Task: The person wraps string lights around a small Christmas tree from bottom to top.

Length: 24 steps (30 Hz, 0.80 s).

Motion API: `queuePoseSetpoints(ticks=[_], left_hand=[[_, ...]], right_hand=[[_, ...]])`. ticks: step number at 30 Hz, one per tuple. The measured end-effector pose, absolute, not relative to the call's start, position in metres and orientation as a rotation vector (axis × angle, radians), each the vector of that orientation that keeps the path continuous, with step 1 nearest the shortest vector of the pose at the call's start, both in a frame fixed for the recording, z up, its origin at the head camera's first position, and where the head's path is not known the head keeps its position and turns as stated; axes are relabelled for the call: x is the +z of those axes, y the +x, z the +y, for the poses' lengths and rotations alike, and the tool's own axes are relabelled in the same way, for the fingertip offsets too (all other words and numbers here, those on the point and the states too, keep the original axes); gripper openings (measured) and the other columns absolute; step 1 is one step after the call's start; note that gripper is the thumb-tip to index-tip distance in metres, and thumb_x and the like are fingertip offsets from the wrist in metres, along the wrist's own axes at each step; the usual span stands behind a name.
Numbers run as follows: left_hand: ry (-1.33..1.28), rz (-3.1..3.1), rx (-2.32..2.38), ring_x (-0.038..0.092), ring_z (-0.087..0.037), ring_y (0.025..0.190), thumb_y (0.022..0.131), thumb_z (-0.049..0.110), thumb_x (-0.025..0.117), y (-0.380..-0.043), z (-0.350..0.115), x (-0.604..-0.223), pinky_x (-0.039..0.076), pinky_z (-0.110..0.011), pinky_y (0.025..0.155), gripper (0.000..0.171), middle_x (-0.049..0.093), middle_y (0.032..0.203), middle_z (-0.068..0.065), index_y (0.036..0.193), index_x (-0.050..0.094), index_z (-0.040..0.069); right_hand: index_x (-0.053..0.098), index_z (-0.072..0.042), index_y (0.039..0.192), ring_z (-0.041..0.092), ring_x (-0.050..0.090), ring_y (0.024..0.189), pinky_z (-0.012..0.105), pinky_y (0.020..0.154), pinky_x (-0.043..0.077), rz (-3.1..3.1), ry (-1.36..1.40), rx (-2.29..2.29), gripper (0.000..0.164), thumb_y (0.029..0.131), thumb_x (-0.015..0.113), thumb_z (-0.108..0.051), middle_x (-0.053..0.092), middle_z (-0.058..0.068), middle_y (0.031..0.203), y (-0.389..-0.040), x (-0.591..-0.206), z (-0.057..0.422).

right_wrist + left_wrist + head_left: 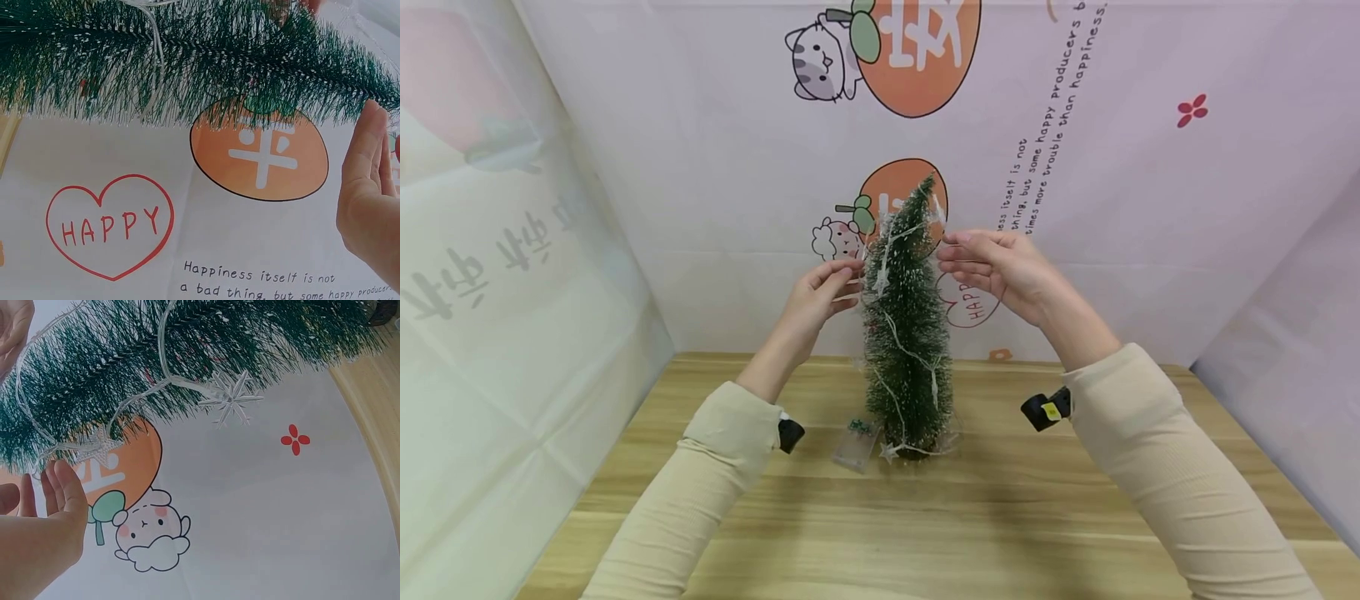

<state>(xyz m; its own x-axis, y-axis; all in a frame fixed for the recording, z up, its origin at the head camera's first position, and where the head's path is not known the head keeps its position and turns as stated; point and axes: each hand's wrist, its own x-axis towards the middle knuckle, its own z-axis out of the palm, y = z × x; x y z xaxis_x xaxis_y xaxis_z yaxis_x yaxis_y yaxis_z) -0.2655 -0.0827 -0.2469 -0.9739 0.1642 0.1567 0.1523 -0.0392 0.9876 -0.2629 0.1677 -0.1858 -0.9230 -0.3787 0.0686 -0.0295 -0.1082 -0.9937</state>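
A small green Christmas tree [910,333] with frosted tips stands upright on the wooden table, its tip leaning right. A clear string of lights [891,333] winds round it, carrying clear star and snowflake pendants. At the tree's upper left is my left hand [823,296], its fingers loosely bent by the branches. In the left wrist view its fingertips lie just under a star pendant [99,449], thumb apart from them; contact with the cord is unclear. On the other side, my right hand [1000,271] has its fingers extended towards the upper branches. Its fingertips reach the needles in the right wrist view.
A clear flat box [855,446] with something green at its top lies left of the tree base. Behind the table [850,533] hangs a white printed cloth [722,167], close to the tree. More white cloth hangs at both sides.
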Motion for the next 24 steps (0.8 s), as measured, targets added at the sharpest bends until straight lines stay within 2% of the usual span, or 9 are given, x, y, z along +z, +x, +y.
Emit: queuePoseSetpoints(ticks=[9,15,18,22,24], left_hand=[[0.352,2.143,2.26,0.058,-0.009,0.104,0.105,0.018,0.036,-0.267,-0.084,-0.247,0.047,-0.038,0.106,0.038,0.051,0.139,-0.017,0.135,0.048,-0.001],[0.325,2.14,2.275,0.056,-0.021,0.117,0.105,0.018,0.036,-0.267,-0.085,-0.248,0.046,-0.04,0.107,0.038,0.049,0.141,-0.016,0.135,0.048,-0.001],[0.297,2.143,2.296,0.054,-0.026,0.122,0.105,0.019,0.036,-0.268,-0.086,-0.248,0.045,-0.041,0.108,0.038,0.05,0.14,-0.017,0.134,0.048,-0.001],[0.235,2.163,2.326,0.057,-0.019,0.113,0.104,0.019,0.036,-0.272,-0.091,-0.25,0.046,-0.04,0.108,0.037,0.053,0.135,-0.014,0.133,0.05,0.0],[0.196,2.192,2.325,0.058,-0.012,0.105,0.104,0.02,0.037,-0.274,-0.093,-0.251,0.047,-0.037,0.106,0.037,0.055,0.13,-0.01,0.133,0.051,0.001]], right_hand=[[0.066,-0.016,0.101,0.007,0.068,0.089,0.016,0.085,0.055,1.942,-0.461,-2.096,0.017,0.1,0.05,-0.024,0.072,-0.005,0.092,-0.26,-0.187,0.17],[0.057,-0.007,0.116,0.007,0.068,0.093,0.015,0.085,0.054,1.973,-0.452,-2.074,0.027,0.101,0.047,-0.028,0.072,-0.007,0.093,-0.26,-0.189,0.173],[0.056,-0.007,0.117,0.006,0.067,0.093,0.015,0.086,0.054,1.973,-0.438,-2.082,0.028,0.101,0.046,-0.029,0.072,-0.007,0.093,-0.262,-0.191,0.175],[0.059,-0.011,0.112,0.005,0.067,0.091,0.015,0.085,0.054,1.955,-0.393,-2.109,0.026,0.101,0.047,-0.031,0.072,-0.007,0.093,-0.264,-0.193,0.179],[0.057,-0.009,0.117,0.004,0.067,0.092,0.015,0.086,0.054,1.956,-0.363,-2.116,0.03,0.1,0.047,-0.032,0.073,-0.008,0.093,-0.266,-0.194,0.181]])
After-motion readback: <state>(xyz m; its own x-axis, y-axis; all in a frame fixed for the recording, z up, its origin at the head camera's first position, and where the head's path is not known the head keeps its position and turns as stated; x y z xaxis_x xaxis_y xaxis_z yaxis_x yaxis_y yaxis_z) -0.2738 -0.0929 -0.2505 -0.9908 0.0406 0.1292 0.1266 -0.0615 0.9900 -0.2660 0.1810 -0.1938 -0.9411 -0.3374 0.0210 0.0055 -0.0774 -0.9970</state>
